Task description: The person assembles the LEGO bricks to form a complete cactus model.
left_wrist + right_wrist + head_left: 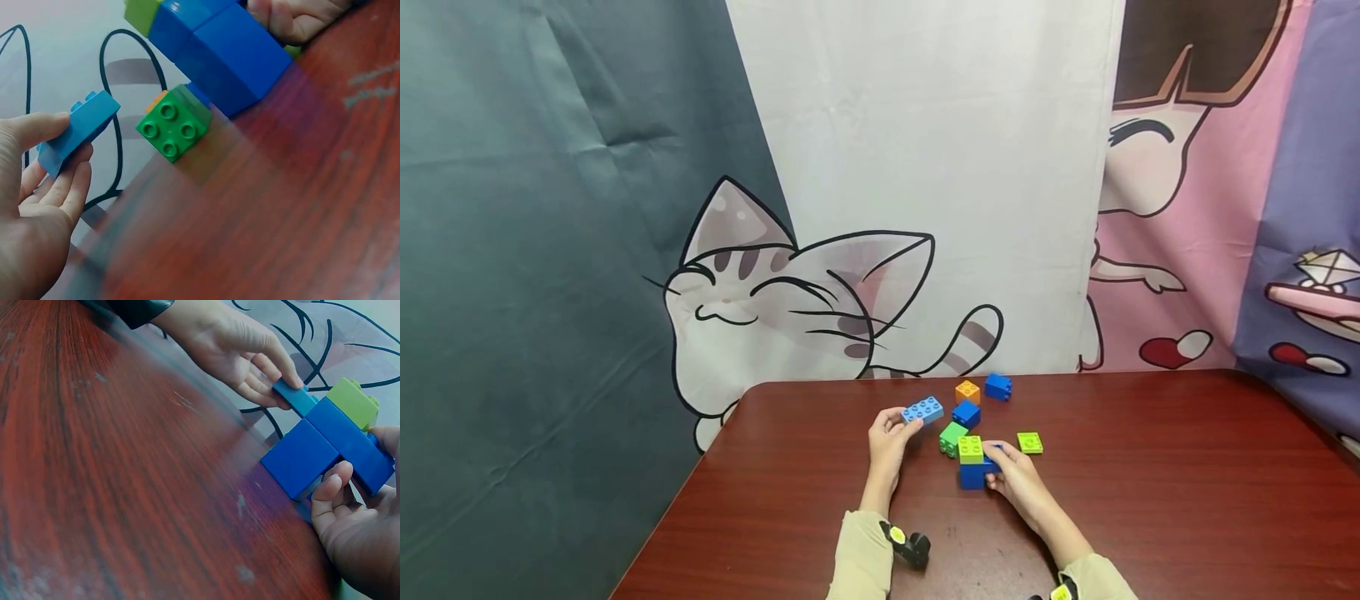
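Observation:
Between thumb and fingers, my left hand [887, 443] pinches a light blue brick [922, 410] with its studs up, raised off the table. My right hand [1017, 479] grips a small stack of joined bricks: a dark blue lower brick [301, 457], a longer dark blue brick [350, 445] across it, and a lime brick [970, 449] on top at the left end. Thumb and fingers hold the overhanging right end of the longer brick. A green brick [175, 125] lies on its side just behind the stack, its studs facing the left wrist camera.
Behind the green brick lie a dark blue brick [966, 414], an orange brick [967, 392] and another dark blue brick [998, 387] near the table's back edge. A flat lime brick [1030, 442] lies right of the stack. A printed curtain [940, 167] hangs behind the table [760, 500].

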{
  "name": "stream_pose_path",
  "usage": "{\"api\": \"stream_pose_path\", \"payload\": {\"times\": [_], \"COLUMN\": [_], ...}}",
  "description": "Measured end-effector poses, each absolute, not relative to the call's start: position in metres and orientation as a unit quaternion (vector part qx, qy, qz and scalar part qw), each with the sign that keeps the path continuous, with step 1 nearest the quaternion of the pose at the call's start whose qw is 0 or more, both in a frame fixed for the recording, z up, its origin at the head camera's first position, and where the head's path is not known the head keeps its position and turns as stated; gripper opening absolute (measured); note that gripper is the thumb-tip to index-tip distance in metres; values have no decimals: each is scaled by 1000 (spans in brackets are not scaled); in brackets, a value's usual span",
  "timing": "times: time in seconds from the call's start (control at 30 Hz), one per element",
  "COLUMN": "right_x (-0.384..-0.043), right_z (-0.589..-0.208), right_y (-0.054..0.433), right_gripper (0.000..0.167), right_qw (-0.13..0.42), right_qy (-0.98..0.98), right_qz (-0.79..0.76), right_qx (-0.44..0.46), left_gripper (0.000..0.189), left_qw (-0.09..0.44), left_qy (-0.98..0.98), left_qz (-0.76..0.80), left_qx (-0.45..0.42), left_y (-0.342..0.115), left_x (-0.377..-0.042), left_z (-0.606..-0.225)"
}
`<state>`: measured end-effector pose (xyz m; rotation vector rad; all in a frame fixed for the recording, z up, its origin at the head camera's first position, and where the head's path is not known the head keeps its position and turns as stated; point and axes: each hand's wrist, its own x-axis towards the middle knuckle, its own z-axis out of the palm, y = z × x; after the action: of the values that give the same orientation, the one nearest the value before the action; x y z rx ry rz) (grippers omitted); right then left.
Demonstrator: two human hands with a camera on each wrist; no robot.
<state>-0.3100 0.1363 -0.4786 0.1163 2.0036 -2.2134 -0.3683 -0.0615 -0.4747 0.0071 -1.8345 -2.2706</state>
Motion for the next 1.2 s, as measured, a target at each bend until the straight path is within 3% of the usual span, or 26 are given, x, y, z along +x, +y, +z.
{"api": "stream_pose_path", "payload": {"times": [0.77, 1.2], "right_x": [-308, -310], "right_z": [-480, -478], "right_y": [133, 135], "right_gripper": [44, 44], "right_qw": [76, 77], "right_qy": [669, 670], "right_qz": [-738, -737], "right_qx": [41, 44], "left_gripper": [31, 48], "left_qw": [54, 22], "left_qy": [-563, -584], "left_qz": [-823, -805], "left_qx": [-53, -98], "left_y": [-60, -59], "left_x": [-362, -359], "left_z": [-455, -448]}}
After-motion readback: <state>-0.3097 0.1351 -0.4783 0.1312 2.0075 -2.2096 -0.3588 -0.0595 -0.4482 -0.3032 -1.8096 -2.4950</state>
